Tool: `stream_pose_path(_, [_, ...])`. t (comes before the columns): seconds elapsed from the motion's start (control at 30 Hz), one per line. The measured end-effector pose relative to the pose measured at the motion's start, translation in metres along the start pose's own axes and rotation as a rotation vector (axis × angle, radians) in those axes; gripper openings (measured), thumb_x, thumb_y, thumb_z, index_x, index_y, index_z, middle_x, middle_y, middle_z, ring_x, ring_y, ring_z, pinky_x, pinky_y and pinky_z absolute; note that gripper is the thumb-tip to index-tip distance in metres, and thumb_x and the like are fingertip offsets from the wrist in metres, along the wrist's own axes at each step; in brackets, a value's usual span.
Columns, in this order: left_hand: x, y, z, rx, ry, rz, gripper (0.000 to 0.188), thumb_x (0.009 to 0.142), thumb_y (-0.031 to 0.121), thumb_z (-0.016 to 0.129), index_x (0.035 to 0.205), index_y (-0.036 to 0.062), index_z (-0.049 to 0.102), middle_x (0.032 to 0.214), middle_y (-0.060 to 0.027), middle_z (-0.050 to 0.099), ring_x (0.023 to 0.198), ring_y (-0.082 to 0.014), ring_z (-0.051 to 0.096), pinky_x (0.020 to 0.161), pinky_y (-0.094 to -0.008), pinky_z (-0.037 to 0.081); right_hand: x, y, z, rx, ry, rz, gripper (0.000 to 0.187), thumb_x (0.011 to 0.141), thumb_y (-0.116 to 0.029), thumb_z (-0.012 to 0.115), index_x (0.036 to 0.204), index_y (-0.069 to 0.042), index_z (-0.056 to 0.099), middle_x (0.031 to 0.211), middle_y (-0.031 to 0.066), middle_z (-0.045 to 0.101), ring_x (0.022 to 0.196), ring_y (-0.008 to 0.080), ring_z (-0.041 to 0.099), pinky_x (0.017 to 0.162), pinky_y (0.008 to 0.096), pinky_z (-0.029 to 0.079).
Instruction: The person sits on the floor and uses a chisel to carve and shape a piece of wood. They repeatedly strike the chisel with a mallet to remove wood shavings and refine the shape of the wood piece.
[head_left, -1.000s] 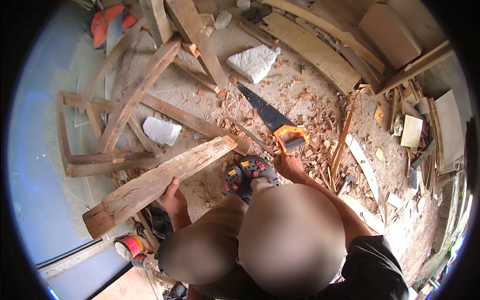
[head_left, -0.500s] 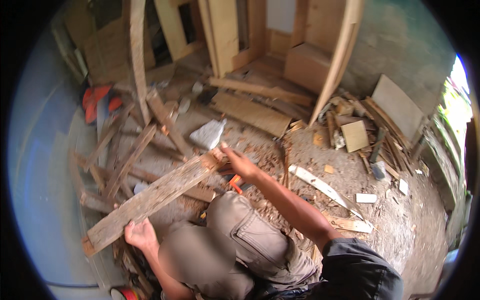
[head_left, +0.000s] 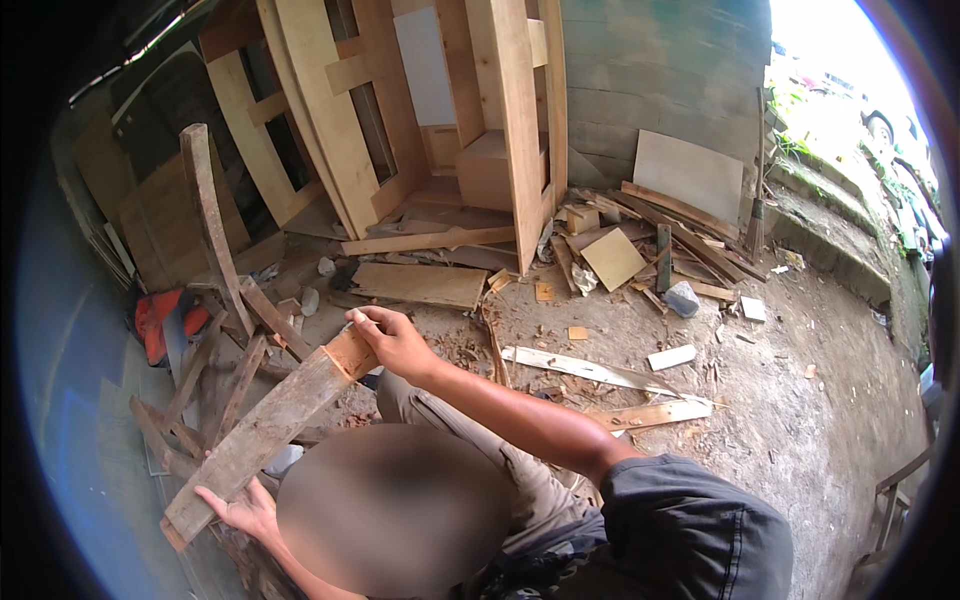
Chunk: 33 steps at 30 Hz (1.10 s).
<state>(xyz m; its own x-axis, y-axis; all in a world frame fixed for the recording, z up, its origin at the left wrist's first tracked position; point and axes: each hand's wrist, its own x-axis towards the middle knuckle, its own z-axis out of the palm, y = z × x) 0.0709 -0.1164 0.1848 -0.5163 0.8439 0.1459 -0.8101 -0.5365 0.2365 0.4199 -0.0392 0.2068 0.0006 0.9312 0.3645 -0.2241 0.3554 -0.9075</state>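
Observation:
A weathered, grey-brown wooden plank (head_left: 265,425) slants across in front of me, from lower left up to the middle. Its upper end has a cut-down step of fresher orange-brown wood. My right hand (head_left: 392,342) is closed on that stepped end, with the thumb and fingers at its edge. Near the lower end, my left hand (head_left: 245,508) supports the plank from its near side, partly underneath, where some fingers are hidden. Both hands carry the plank above my bent legs (head_left: 450,420).
Old timber pieces (head_left: 225,390) lie crossed at the left beside a red-orange item (head_left: 157,325). Behind stand wooden frames (head_left: 330,110). Offcuts (head_left: 690,240) are heaped by the wall, and a pale split board (head_left: 590,368) lies among wood chips. Concrete steps (head_left: 830,230) edge the right side.
The view has swung up and to the right, showing more of the outdoors. Both hands keep hold of the plank, which now sits lower left and slopes more steeply.

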Motion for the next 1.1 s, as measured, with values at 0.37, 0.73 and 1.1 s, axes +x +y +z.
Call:
stream_pose_path(0.37, [-0.068, 0.014, 0.003, -0.183, 0.155, 0.064, 0.07, 0.094, 0.033, 0.068, 0.147, -0.0014, 0.038, 0.153, -0.0182, 0.04, 0.141, -0.0348, 0.036, 0.118, -0.0558, 0.03, -0.057, -0.032, -0.011, 0.084, -0.062, -0.066, 0.037, 0.098, -0.025, 0.067, 0.126, -0.001, 0.059, 0.105, 0.0052, 0.066, 0.095, 0.0096, 0.058, 0.083, 0.0283, 0.05])
stream_pose_path(0.73, [-0.026, -0.015, 0.016, 0.029, 0.259, -0.342, 0.08, 0.084, 0.053, 0.074, 0.138, 0.0002, 0.046, 0.144, -0.0165, 0.046, 0.13, -0.0314, 0.045, 0.108, -0.0556, 0.042, 0.002, -0.072, 0.03, 0.127, 0.278, -0.417, 0.033, 0.098, -0.026, 0.065, 0.111, 0.005, 0.066, 0.098, 0.0094, 0.071, 0.091, 0.0136, 0.062, 0.083, 0.0305, 0.05])
stream_pose_path(1.1, [-0.025, -0.045, -0.041, 0.743, 0.137, -0.937, 0.074, 0.09, 0.063, 0.059, 0.123, -0.0031, 0.052, 0.105, -0.0129, 0.063, 0.093, -0.0278, 0.063, 0.083, -0.0417, 0.054, 0.023, -0.073, 0.105, -0.153, -0.172, -0.72, 0.018, 0.096, -0.017, 0.058, 0.096, 0.0, 0.062, 0.078, 0.0244, 0.063, 0.074, 0.0462, 0.06, 0.065, 0.0481, 0.047])
